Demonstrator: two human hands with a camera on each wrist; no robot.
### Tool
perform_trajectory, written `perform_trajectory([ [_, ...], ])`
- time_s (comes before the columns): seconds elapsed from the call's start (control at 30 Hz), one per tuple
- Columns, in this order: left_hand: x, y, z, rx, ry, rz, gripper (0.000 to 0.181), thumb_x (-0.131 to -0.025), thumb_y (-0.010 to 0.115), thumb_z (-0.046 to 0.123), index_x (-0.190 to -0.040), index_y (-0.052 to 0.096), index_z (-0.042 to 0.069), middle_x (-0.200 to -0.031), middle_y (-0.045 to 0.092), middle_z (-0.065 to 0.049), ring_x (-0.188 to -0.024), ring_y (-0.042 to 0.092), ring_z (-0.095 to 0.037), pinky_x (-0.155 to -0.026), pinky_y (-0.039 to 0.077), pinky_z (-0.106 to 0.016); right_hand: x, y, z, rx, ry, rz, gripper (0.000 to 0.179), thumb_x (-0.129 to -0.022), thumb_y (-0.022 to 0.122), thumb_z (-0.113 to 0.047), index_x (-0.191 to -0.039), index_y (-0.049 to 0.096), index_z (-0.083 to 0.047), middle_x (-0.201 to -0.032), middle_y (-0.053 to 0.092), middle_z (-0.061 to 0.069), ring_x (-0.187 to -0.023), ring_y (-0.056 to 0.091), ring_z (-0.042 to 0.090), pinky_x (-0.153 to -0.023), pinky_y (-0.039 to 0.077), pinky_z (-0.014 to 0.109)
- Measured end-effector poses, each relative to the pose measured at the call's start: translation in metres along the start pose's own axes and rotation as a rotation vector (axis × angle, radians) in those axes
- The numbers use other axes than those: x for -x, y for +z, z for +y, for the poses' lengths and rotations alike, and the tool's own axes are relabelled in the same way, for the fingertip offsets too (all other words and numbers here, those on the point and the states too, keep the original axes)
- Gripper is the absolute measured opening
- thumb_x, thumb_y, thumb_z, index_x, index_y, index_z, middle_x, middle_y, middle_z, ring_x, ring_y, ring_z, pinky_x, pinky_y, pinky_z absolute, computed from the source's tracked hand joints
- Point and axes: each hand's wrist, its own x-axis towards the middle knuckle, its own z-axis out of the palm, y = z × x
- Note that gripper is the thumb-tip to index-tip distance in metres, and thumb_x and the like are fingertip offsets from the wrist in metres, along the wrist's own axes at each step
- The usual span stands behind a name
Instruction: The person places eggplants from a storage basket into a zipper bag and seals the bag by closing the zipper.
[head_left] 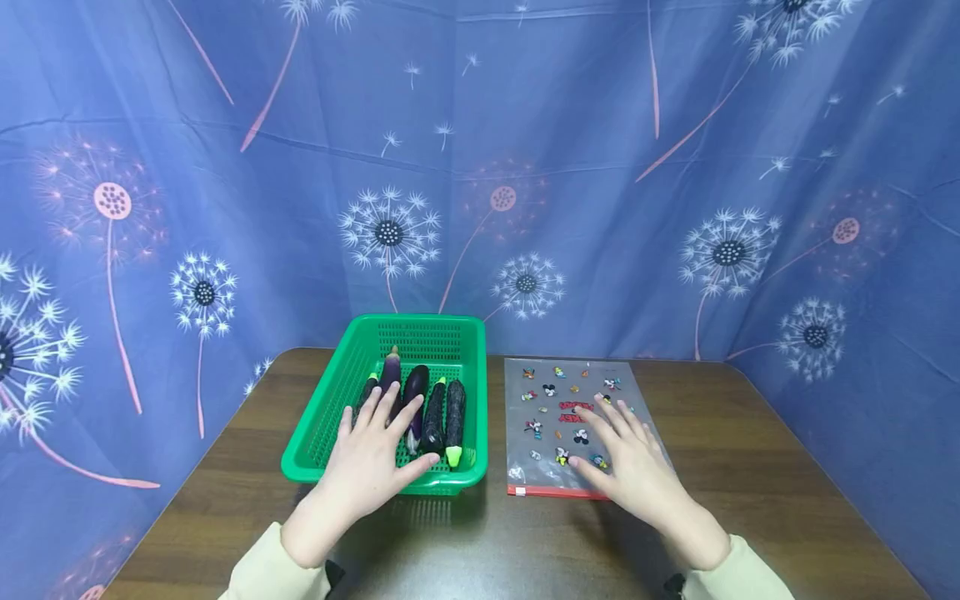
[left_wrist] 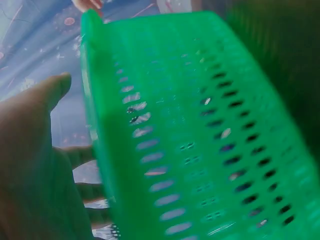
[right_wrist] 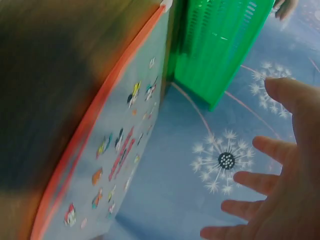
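Note:
A green plastic basket (head_left: 480, 392) holds purple eggplants (head_left: 416, 383) and dark, bumpy cucumber-like vegetables (head_left: 455, 408) with light green ends. Above it hovers my left hand (head_left: 367, 462), fingers spread and holding nothing, overlapping the near left part of the basket in the head view. The left wrist view has that hand beside the basket's slotted wall (left_wrist: 150, 60). On the right, my right hand (head_left: 637, 471) is over a clear zip bag (head_left: 536, 471) with cartoon prints and a red slider strip. Its fingers are spread too, apart from the bag in the right wrist view (right_wrist: 275, 195).
Basket and bag lie side by side on a brown wooden table (head_left: 750, 467), a strip of wood between them. A blue dandelion-print cloth (head_left: 600, 167) hangs behind the table and along both sides.

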Motion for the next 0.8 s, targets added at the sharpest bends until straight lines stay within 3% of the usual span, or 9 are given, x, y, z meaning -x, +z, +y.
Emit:
perform_trajectory([
  [0.17, -0.014, -0.020, -0.006, -0.006, 0.031, -0.039, 0.081, -0.079, 0.050, 0.073, -0.144, 0.038, 0.027, -0.150, 0.033, -0.013, -0.138, 0.028, -0.038, -0.101, 0.025, -0.066, -0.008, -0.006, 0.012, -0.012, -0.101, -0.002, 0.067, -0.078, 0.073, -0.043, -0.135, 0.049, -0.020, -0.144, 0.041, 0.014, -0.130, 0.036, 0.045, -0.092, 0.034, 0.068],
  [0.33, -0.031, -0.041, -0.016, -0.001, 0.059, -0.121, 0.081, -0.080, 0.049, 0.074, -0.145, 0.038, 0.027, -0.151, 0.032, -0.011, -0.136, 0.032, -0.038, -0.101, 0.029, -0.063, -0.013, -0.011, 0.028, -0.021, -0.203, -0.036, 0.059, -0.075, 0.077, -0.031, -0.128, 0.055, -0.016, -0.135, 0.050, 0.015, -0.123, 0.047, 0.039, -0.089, 0.042, 0.059],
  [0.5, -0.052, -0.057, -0.021, -0.010, 0.054, -0.204, 0.084, -0.079, 0.048, 0.075, -0.145, 0.037, 0.025, -0.146, 0.037, -0.013, -0.129, 0.038, -0.038, -0.092, 0.038, -0.059, -0.015, -0.020, 0.047, 0.017, -0.288, -0.024, 0.056, -0.070, 0.081, -0.026, -0.121, 0.060, -0.015, -0.127, 0.056, 0.012, -0.115, 0.053, 0.034, -0.083, 0.047, 0.054],
  [0.63, -0.070, -0.064, -0.025, -0.003, 0.027, -0.261, 0.083, -0.078, 0.056, 0.070, -0.145, 0.038, 0.023, -0.141, 0.040, -0.016, -0.122, 0.043, -0.040, -0.087, 0.042, -0.059, -0.019, -0.025, 0.060, 0.043, -0.325, -0.029, 0.058, -0.068, 0.082, -0.026, -0.120, 0.060, -0.015, -0.126, 0.056, 0.010, -0.112, 0.055, 0.034, -0.078, 0.049, 0.054],
  [0.8, -0.091, -0.058, -0.037, 0.055, -0.030, -0.358, 0.081, -0.079, 0.066, 0.057, -0.143, 0.039, 0.016, -0.139, 0.039, -0.022, -0.120, 0.043, -0.045, -0.088, 0.042, -0.059, -0.019, -0.020, 0.075, 0.056, -0.336, -0.140, 0.055, -0.069, 0.081, -0.028, -0.119, 0.059, -0.018, -0.125, 0.055, 0.004, -0.112, 0.053, 0.029, -0.074, 0.051, 0.045],
])
